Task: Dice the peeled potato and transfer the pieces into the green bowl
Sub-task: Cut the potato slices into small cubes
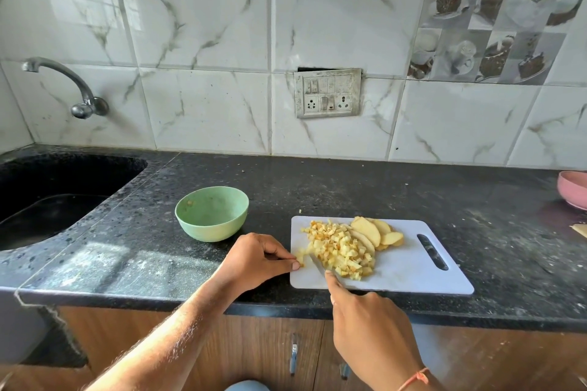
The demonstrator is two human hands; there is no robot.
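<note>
**Dicing at the board, bowl waiting to the left**

Gripping a knife (pixel 317 264) whose handle is hidden in our curled fingers, our right hand (pixel 371 327) lies nearest to us, its forefinger stretched along the spine of the thin blade. A thin orange thread bracelet (pixel 414 378) circles that wrist. The blade tip runs up and left from the forefinger, touching the near edge of the heap of small yellow diced potato cubes (pixel 340 251).

Just left of the blade, our left hand (pixel 257 259) rests on the left edge of the white rectangular plastic cutting board (pixel 413 267), fingers curled, thumb and fingertips pinching a few loose cubes. Beyond the heap, further from our right hand, several pale uncut potato slices (pixel 378 232) lean in a fanned row, touching the cubes.

Beyond our left hand, just off the board on the black speckled stone counter (pixel 349 187), stands the round pale green bowl (pixel 212 213), upright, with a few potato bits on its inner wall.

Far right of our right hand, a pink bowl (pixel 575 189) sits at the frame edge. Far left lie the dark sink (pixel 47 200) and, above it, a curved metal tap (pixel 63 86).
</note>
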